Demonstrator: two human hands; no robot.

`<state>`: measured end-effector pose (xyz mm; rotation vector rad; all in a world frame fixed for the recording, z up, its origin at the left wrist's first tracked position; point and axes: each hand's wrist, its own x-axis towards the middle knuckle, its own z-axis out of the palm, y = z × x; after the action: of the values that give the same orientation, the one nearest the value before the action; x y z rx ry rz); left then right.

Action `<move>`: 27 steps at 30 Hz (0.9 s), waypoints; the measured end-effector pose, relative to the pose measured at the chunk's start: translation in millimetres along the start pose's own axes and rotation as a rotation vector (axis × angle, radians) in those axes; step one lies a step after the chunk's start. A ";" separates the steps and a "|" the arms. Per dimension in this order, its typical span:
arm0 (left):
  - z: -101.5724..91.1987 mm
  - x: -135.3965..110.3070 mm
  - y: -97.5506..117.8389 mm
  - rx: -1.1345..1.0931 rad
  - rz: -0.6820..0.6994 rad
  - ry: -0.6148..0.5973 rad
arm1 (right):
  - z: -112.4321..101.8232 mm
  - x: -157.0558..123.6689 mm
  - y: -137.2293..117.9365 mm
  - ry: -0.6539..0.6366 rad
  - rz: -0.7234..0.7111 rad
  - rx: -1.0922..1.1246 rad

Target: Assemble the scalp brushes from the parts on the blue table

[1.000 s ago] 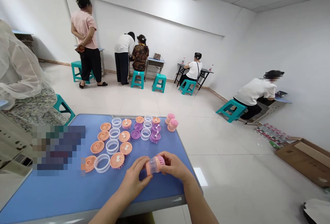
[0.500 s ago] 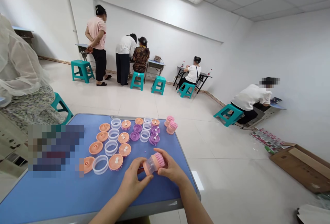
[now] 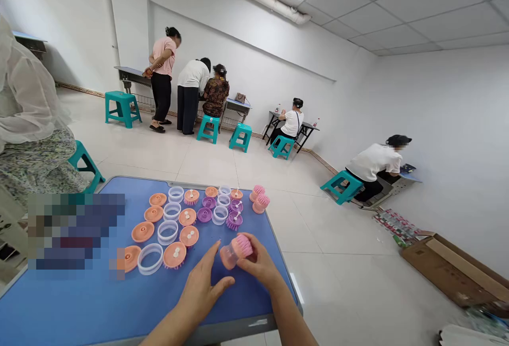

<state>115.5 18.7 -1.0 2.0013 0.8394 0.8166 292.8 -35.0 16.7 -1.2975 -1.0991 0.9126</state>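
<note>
Where our right hand (image 3: 257,265) curls around the pink-bristled brush (image 3: 236,249), its fingers hide the underside. Our left hand (image 3: 203,284) lies flat with its fingers spread just beside it. We cannot tell whether its fingertips touch the brush. A pixelated patch (image 3: 75,232) covers the left of the blue table (image 3: 79,306). The brush is held just above the table, near its right edge. Bare surface lies toward us, and rows of caps (image 3: 143,232) and rings (image 3: 150,257) crowd the far side.

Three pink brushes (image 3: 261,201), four purple pieces (image 3: 204,214), perhaps seven clear rings (image 3: 167,240)
</note>
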 end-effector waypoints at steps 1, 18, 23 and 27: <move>0.1 -0.3 -0.8 0.005 0.010 0.012 | -4.9 2.8 -0.2 0.104 -0.032 -0.023; 3.9 -2.4 -12.1 0.094 0.149 0.021 | -67.3 54.9 19.5 0.627 0.010 -0.747; 2.1 -2.0 -10.9 0.125 0.155 0.010 | -69.8 54.5 27.5 0.652 -0.027 -0.741; 0.7 -1.4 -10.2 0.103 0.147 0.028 | -71.8 52.1 29.2 0.663 -0.057 -0.726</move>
<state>112.6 22.0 -10.3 2.1667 0.7710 0.9024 377.7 -1.5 -3.4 -1.9523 -0.9364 -0.0294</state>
